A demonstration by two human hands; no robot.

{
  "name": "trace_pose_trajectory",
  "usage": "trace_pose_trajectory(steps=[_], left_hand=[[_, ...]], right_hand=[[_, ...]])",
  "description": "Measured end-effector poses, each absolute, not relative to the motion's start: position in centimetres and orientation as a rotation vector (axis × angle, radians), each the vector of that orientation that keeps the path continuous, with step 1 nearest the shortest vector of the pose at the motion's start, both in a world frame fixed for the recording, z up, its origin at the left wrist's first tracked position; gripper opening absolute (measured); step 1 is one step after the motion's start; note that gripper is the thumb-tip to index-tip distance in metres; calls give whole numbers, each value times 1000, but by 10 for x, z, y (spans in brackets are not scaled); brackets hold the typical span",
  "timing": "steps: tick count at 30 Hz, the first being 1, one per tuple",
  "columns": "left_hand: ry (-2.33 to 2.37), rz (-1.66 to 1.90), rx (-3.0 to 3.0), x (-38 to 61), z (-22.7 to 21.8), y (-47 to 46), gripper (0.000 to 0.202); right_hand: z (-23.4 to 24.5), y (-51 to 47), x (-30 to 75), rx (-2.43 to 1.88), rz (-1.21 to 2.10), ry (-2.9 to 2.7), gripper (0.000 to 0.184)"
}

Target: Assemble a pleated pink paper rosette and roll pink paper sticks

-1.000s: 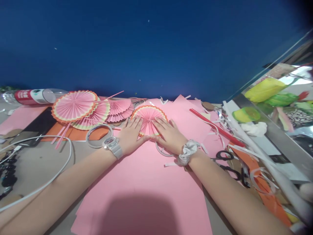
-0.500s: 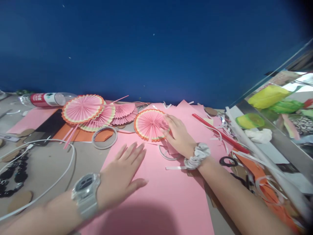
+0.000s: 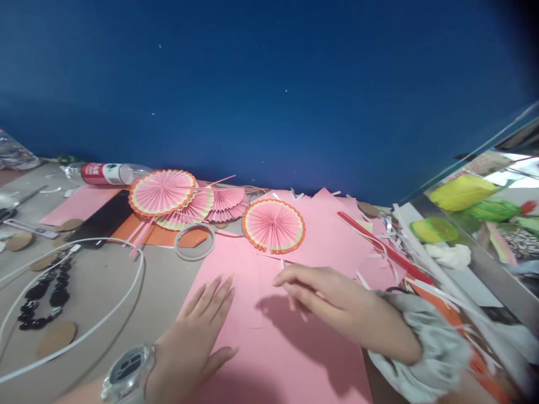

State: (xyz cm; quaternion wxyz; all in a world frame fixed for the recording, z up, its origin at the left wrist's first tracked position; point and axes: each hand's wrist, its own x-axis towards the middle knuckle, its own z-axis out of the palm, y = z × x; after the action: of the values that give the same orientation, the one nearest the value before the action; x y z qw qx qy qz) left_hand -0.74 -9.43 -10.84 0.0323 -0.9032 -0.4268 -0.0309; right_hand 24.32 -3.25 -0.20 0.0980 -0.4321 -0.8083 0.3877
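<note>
Both hands have drawn back toward the near edge since a second ago, when they pressed the fan [image 3: 273,225] together.

Nearest, the left hand [image 3: 197,331], with a watch [image 3: 126,370] on its wrist, lies open, palm down and fingers spread on the pink sheet [image 3: 252,365]. That hold probably keeps the paper from sliding on the bench [image 3: 160,286]. The right hand [image 3: 337,306], with a scrunchie [image 3: 425,342] at the wrist, hovers just above the sheet and casts a shadow on it. Its fingers are long and close together. A thin white sliver [image 3: 283,262] shows at the fingertips, but I cannot tell whether it is pinched.

To the left a cable [image 3: 142,268] loops past black beads [image 3: 37,292]. Farther on, the fan rests untouched on the sheet's far end, lying flat and fully spread. A tape ring [image 3: 195,258] sits just left of it, then stacked fans [image 3: 162,192] and a toppled bottle [image 3: 105,173] against the blue wall [image 3: 269,84].
</note>
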Motion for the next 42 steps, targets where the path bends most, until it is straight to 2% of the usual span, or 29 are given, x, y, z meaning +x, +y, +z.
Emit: trace_pose_trajectory(steps=[5, 9, 14, 20, 22, 26, 31, 33, 35, 36, 39, 42], left_hand=[[-1326, 57, -2973, 13, -94, -88, 67], [-1364, 143, -3072, 25, -89, -78, 71], [-1384, 45, -3058, 27, -98, -73, 71], [-1161, -129, -2973, 23, -118, -75, 69], [-1018, -193, -2920, 21, -123, -71, 65], [-733, -348, -2807, 22, -130, -64, 39], [-745, -640, -2737, 30, -137, -67, 24], [-759, -692, -2766, 32, -136, -70, 24], [-803, -694, -2856, 32, -133, -74, 21], [-845, -694, -2942, 32, -130, -74, 17], [-1087, -903, -3154, 28, -120, -74, 14], [-1501, -959, -3189, 22, -110, -70, 7]], right_hand=[[-57, -49, 218, -1525, 1109, -2266, 22], [-83, -62, 212, -1437, 1066, -2009, 33], [-89, -59, 217, -1370, 1498, -1467, 47], [-87, -57, 218, -1333, 1657, -1326, 62], [-88, -58, 216, -1340, 1645, -1325, 59], [-92, -59, 211, -1434, 1472, -1375, 48], [-98, -58, 207, -1521, 1243, -1591, 42], [-98, -57, 207, -1494, 1238, -1672, 32], [-96, -55, 209, -1478, 1244, -1731, 15], [-95, -55, 209, -1478, 1246, -1747, 12], [-91, -56, 210, -1489, 1260, -1745, 21], [-91, -59, 208, -1476, 1216, -1784, 15]])
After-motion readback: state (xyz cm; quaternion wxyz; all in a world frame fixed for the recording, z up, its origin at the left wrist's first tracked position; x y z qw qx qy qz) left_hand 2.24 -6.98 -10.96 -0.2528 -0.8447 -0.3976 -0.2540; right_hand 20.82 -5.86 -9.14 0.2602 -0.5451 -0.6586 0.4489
